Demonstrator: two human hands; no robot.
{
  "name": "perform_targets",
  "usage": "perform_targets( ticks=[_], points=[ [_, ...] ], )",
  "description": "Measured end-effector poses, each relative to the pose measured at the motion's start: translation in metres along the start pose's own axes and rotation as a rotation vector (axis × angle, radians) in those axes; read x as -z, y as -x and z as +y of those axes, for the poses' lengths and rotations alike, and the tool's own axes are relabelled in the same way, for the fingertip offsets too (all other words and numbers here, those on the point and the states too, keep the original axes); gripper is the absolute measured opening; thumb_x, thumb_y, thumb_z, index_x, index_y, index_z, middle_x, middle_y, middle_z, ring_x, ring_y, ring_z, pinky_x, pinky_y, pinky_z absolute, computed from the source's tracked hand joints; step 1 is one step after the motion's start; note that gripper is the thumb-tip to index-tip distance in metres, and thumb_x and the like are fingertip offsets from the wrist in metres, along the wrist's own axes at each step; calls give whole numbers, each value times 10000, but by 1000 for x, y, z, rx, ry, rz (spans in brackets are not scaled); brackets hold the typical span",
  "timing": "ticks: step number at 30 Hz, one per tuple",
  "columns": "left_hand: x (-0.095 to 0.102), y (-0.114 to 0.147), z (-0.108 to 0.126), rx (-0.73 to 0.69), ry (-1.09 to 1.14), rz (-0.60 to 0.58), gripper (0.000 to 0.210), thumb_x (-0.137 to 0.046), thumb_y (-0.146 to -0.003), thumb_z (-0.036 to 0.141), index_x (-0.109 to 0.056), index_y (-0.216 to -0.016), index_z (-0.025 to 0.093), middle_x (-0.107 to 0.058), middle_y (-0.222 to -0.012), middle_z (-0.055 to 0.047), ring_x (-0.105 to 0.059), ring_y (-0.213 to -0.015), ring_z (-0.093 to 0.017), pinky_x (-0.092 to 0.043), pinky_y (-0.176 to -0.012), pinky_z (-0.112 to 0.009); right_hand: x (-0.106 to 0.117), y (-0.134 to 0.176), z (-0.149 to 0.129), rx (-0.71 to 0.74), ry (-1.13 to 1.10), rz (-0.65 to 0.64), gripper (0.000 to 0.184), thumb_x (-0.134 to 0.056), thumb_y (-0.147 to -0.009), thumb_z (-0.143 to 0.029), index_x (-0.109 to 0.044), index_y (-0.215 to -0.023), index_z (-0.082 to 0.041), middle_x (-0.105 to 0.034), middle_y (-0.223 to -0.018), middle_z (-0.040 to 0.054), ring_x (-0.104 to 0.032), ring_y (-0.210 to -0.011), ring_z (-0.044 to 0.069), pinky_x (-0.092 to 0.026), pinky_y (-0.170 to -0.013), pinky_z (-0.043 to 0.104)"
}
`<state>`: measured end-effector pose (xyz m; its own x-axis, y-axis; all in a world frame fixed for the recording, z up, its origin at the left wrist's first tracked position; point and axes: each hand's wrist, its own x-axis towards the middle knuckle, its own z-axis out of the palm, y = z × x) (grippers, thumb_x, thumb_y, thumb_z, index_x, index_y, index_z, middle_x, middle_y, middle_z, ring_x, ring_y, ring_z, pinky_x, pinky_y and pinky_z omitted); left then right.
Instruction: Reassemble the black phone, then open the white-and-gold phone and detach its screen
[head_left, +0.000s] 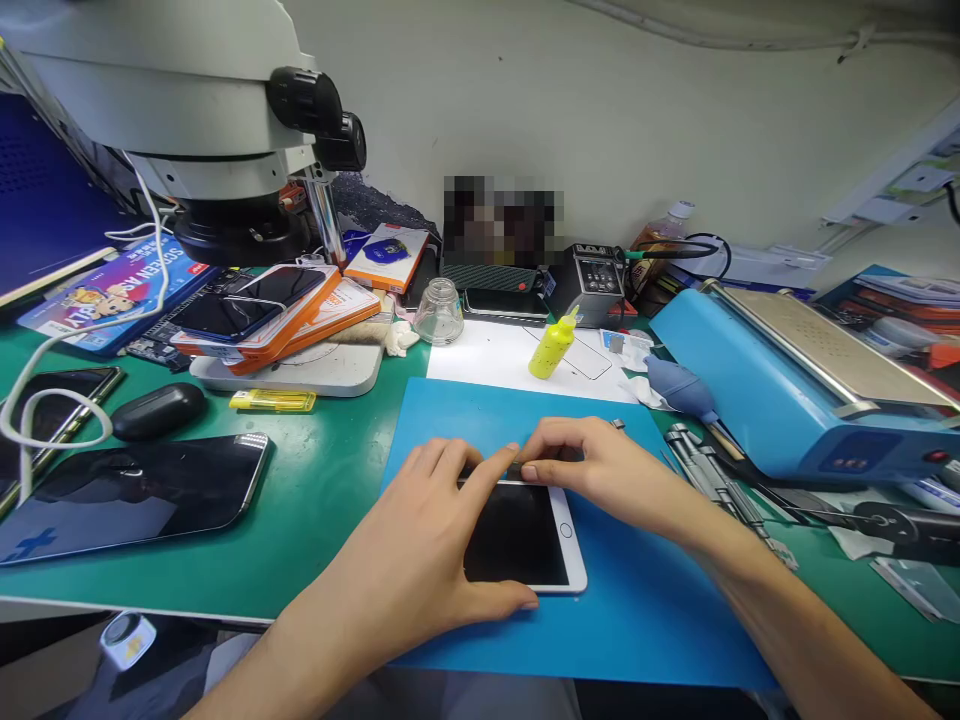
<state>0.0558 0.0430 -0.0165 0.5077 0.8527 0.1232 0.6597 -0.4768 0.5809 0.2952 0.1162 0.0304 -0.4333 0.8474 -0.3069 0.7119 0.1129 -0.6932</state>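
Observation:
A white smartphone (pixel 517 540) with a dark screen and a round home button lies face up on a blue mat (pixel 637 610). My left hand (pixel 420 540) spans its left part, the thumb along the near edge and the fingers over the far edge, gripping it. At the phone's far edge, my right hand (pixel 592 465) has thumb and index finger pinched together. Between these fingertips is a small, dark, thin piece that I cannot make out. The left index fingertip is close beside this pinch. My left hand covers the phone's left end.
A yellow dropper bottle (pixel 551 347) stands behind the mat. On the left are a large dark phone (pixel 150 495), a black case (pixel 159 411) and a microscope (pixel 225 130). At right lie a metal clamp (pixel 720 485), an air blower (pixel 681 387) and a blue heating machine (pixel 817 380).

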Motion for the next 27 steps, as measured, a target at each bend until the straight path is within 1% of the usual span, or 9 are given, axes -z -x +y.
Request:
perform_targets(
  ticks=[3, 7, 10, 12, 15, 17, 19, 22, 27],
  points=[
    [0, 1, 1, -3, 0, -1, 1130, -1002, -828, 532, -392, -1755, 317, -635, -1347, -87, -592, -1249, -369, -548, -1087, -597, -1, -2, 0, -29, 1, -15, 150, -761, -1061, -301, -772, -993, -167, -779, -991, 15, -743, -929, 186, -617, -916, 393],
    [0, 0, 2, -3, -3, 2, 1141, -1003, -830, 518, -374, -1765, 342, -633, -1336, -82, -594, -1238, -369, -553, -1075, -604, -4, -3, 0, -38, 10, -24, 170, -769, -1071, -327, -762, -1031, -163, -771, -1012, 17, -749, -937, 185, -640, -919, 399],
    [1, -1, 2, -3, -3, -3, 1145, -1003, -838, 491, -361, -1774, 341, -639, -1331, -85, -599, -1236, -373, -555, -1077, -614, -8, -1, 1, -31, 18, 11, 160, -756, -1079, -318, -756, -1141, -170, -763, -1055, 24, -743, -947, 187, -643, -905, 397],
    [1, 0, 2, -3, -5, -3, 1130, -1000, -841, 480, -374, -1769, 326, -643, -1339, -93, -598, -1247, -380, -552, -1085, -623, -10, 1, 3, -20, 21, 41, 167, -748, -1083, -315, -747, -1173, -175, -758, -1088, 31, -737, -960, 188, -642, -899, 393],
    [1, 2, 3, -4, -11, 1, 1095, -996, -846, 480, -404, -1753, 316, -646, -1334, -93, -603, -1249, -380, -556, -1079, -618, -8, 4, 5, 0, 27, 67, 147, -773, -1063, -313, -748, -1080, -169, -754, -1149, 44, -725, -992, 188, -637, -919, 395],
    [1, 2, 2, -5, -15, 5, 1090, -995, -845, 483, -409, -1748, 317, -646, -1330, -89, -605, -1247, -376, -558, -1076, -612, -6, 3, 6, 5, 19, 58, 157, -775, -1065, -319, -749, -1049, -165, -760, -1121, 40, -731, -976, 184, -640, -916, 394],
    [1, 2, 2, -5, -20, 6, 1090, -997, -841, 483, -410, -1746, 319, -647, -1328, -86, -607, -1242, -372, -559, -1072, -604, -5, 1, 8, 5, 1, 38, 181, -760, -1080, -342, -753, -1058, -163, -769, -1067, 31, -746, -948, 182, -649, -902, 391],
    [1, 1, 2, -6, -26, 6, 1058, -996, -840, 475, -440, -1724, 307, -648, -1309, -86, -610, -1236, -369, -565, -1058, -584, -6, -3, 10, 2, -18, 21, 216, -758, -1084, -377, -756, -1071, -162, -781, -1070, 34, -764, -964, 189, -657, -912, 400],
    [1, 0, 2, -10, -37, 10, 1014, -987, -849, 464, -466, -1699, 280, -642, -1286, -89, -609, -1235, -375, -564, -1051, -588, -11, -2, 11, -5, -7, 60, 224, -768, -1076, -388, -758, -1076, -164, -781, -1103, 42, -763, -1004, 200, -656, -932, 413]
  ],
)
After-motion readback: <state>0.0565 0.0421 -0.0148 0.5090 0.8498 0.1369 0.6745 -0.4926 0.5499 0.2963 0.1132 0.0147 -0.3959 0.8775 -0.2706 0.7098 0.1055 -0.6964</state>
